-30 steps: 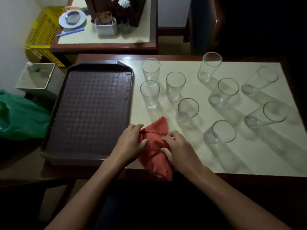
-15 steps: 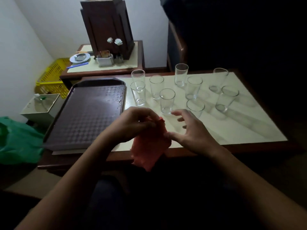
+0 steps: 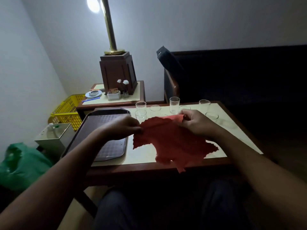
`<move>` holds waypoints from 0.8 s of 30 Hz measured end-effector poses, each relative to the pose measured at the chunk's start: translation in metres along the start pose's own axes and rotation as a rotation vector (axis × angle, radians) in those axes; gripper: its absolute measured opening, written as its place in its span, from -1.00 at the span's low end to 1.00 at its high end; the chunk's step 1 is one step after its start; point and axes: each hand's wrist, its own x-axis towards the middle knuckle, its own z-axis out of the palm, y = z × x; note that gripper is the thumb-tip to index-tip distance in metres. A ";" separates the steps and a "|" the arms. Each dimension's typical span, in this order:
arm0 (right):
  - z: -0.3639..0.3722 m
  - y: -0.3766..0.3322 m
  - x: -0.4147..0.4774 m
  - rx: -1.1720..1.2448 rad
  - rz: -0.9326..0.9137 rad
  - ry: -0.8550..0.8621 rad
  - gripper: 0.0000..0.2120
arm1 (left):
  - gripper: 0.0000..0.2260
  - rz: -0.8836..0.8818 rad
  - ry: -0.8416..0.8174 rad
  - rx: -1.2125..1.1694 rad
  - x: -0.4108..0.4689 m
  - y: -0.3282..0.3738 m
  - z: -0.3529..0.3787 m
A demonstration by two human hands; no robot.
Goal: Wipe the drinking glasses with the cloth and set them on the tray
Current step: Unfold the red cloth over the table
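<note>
A red cloth [image 3: 172, 140] hangs spread out above the table's front half. My left hand [image 3: 122, 128] pinches its left edge and my right hand [image 3: 196, 123] pinches its top right corner. Behind the cloth, several clear drinking glasses stand on the pale tabletop, among them a tall one [image 3: 174, 105] at the back and one [image 3: 140, 115] beside the tray. The cloth and my right hand hide some of the glasses. The dark brown tray [image 3: 101, 120] lies on the table's left part with nothing on it, partly under my left forearm.
A side table [image 3: 132, 98] behind carries a lamp base [image 3: 118, 72], a plate and a small holder. A yellow basket [image 3: 68, 112], a white box [image 3: 53, 136] and a green bag [image 3: 21, 165] sit at the left. A dark sofa [image 3: 232, 75] stands behind the table's right side.
Both hands lifted the cloth off the table and pulled it open from a bunch into a spread sheet. The camera tilted upward, so the wall and lamp came into view.
</note>
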 end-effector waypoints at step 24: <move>0.040 0.059 0.020 -0.202 0.154 0.193 -0.79 | -0.54 -0.411 0.412 -1.043 -0.008 -0.045 0.077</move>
